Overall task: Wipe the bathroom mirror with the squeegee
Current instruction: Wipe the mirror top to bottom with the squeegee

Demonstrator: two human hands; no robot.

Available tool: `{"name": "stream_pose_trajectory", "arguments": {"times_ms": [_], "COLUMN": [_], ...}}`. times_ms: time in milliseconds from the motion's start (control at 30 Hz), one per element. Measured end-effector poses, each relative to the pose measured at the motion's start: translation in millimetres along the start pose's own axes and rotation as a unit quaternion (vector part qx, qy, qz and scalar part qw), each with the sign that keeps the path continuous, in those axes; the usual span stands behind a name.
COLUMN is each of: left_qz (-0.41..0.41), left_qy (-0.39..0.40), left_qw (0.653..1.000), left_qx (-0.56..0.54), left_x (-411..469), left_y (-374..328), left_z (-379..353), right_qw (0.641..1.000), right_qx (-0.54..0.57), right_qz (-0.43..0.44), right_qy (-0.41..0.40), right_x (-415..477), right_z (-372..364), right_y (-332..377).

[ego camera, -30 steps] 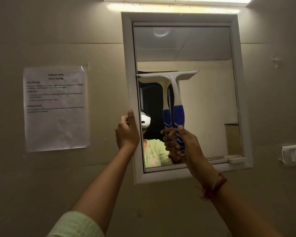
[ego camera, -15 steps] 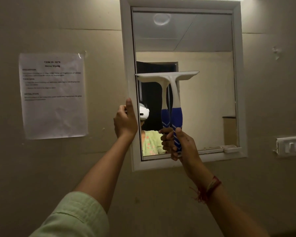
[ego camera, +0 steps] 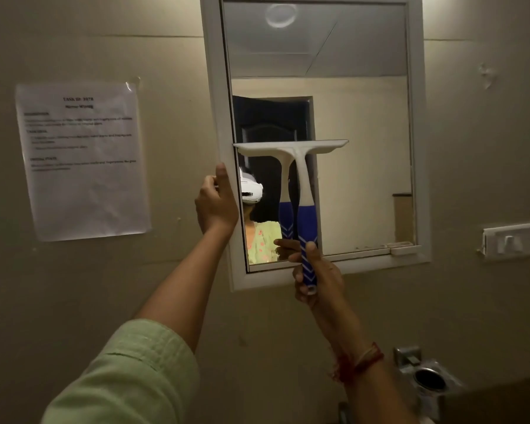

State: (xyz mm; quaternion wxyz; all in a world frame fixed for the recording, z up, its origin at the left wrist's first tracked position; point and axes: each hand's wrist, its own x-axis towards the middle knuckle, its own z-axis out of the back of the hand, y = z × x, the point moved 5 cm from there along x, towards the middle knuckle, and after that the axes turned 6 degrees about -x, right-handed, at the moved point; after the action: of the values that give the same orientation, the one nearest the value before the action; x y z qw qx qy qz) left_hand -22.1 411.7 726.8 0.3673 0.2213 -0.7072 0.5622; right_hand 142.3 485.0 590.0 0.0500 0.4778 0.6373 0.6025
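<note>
Squeegee (ego camera: 300, 166): white plastic T-shape with a blue, chevron-ribbed grip. It stands upright against the mirror's (ego camera: 364, 148) lower left part, its flat blade level on the glass.
Right hand (ego camera: 318, 276): my fingers and thumb curl round the blue grip, low down, over the mirror's bottom rail.
Left hand (ego camera: 216, 206): it grips the frame (ego camera: 214, 87) at the mirror's left side, thumb pointing up along the front, fingers curled round the outer edge.
Mirror: a tall, smooth rectangle of glass set in a white, flat-moulded frame.
Blade edges: the left end reaches the mirror's left inner edge. The right end stops near mid-width, with bare glass to its right and above it.
Holder (ego camera: 429, 381): a shiny metal ring bracket below the mirror's right corner. Its opening is dark; I cannot tell what it holds.
Paper (ego camera: 83, 160): a wrinkled printed sheet taped flat, left of the mirror.
Switch plate (ego camera: 514, 241): white, glossy, right of the mirror's lower corner.
Sleeve (ego camera: 129, 377): pale green cloth on my left arm, below the mirror.
</note>
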Motion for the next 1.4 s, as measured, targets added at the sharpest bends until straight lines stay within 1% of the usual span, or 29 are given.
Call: {"name": "stream_pose_trajectory", "arguments": {"times_ms": [100, 367, 500, 700, 1000, 1167, 1400], "left_qz": [0.009, 0.012, 0.010, 0.011, 0.006, 0.009, 0.007], "left_qy": [-0.002, 0.005, 0.006, 0.004, 0.007, 0.009, 0.003], "left_qw": [1.000, 1.000, 1.000, 1.000, 1.000, 1.000, 1.000], "left_qx": [0.006, 0.001, 0.001, 0.001, 0.001, 0.000, 0.008], "left_x": [-0.7, -0.1, -0.4, 0.7, 2.2, 3.6, 3.1], "left_y": [0.1, 0.8, 0.9, 1.6, 1.2, 2.7, 2.4], "left_z": [0.4, -0.5, -2.2, -2.1, -3.6, -3.7, -2.4], "right_qw": [1.000, 0.998, 0.997, 0.997, 0.998, 0.999, 0.998], "right_qx": [-0.001, -0.047, -0.042, -0.043, -0.034, -0.019, -0.014], "right_qz": [-0.002, -0.008, -0.009, -0.027, -0.026, -0.034, -0.049], "right_qy": [-0.009, -0.049, -0.064, -0.059, -0.038, -0.025, -0.025], "right_x": [-5.5, -17.0, -22.9, -28.5, -39.3, -41.4, -49.5], "right_z": [4.1, 5.0, 7.5, 5.8, 12.7, 20.2, 31.2], "right_y": [-3.3, -19.8, -31.4, -50.6, -83.6, -89.0, -111.1]}}
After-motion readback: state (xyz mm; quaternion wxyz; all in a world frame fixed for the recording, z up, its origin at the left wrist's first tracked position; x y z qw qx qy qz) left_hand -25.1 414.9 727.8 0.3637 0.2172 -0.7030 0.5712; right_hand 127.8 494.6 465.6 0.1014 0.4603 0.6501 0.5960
